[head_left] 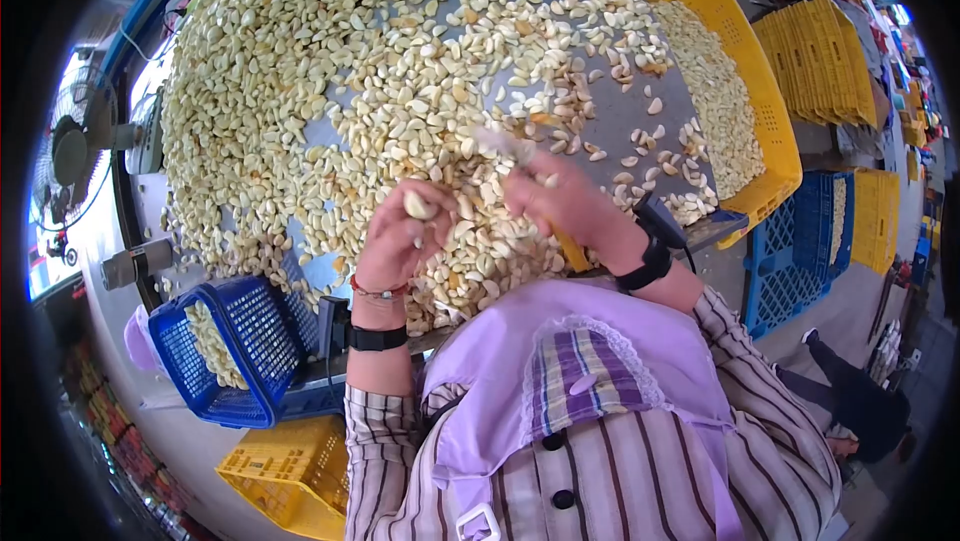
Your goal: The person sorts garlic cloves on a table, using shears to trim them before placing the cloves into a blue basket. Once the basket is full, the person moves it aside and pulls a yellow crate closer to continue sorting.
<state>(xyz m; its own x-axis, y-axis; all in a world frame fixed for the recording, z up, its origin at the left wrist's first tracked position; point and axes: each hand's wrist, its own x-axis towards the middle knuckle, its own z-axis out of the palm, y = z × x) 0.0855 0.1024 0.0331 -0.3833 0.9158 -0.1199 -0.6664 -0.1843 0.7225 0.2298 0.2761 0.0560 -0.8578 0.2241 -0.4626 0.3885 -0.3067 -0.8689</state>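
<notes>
Loose garlic cloves (400, 121) lie in a thick spread over the grey metal table (618, 106). My left hand (400, 241) is closed with a pale garlic clove (420, 205) pinched at its fingertips, just above the pile. To its right, my right hand (570, 203) is curled shut round a yellow-handled tool (572, 251), whose handle sticks out below the palm toward my body. Whitish blur (505, 144) shows past the right fingers, smeared by motion. The tool's working end is hidden, so I cannot tell its exact kind.
A yellow crate (765, 111) full of cloves borders the table's right side. At the left front edge, a blue basket (255, 341) holds some cloves, with another yellow crate (285, 471) below. A fan (75, 151) stands left. Blue crates (790, 251) and a person (850, 391) are at right.
</notes>
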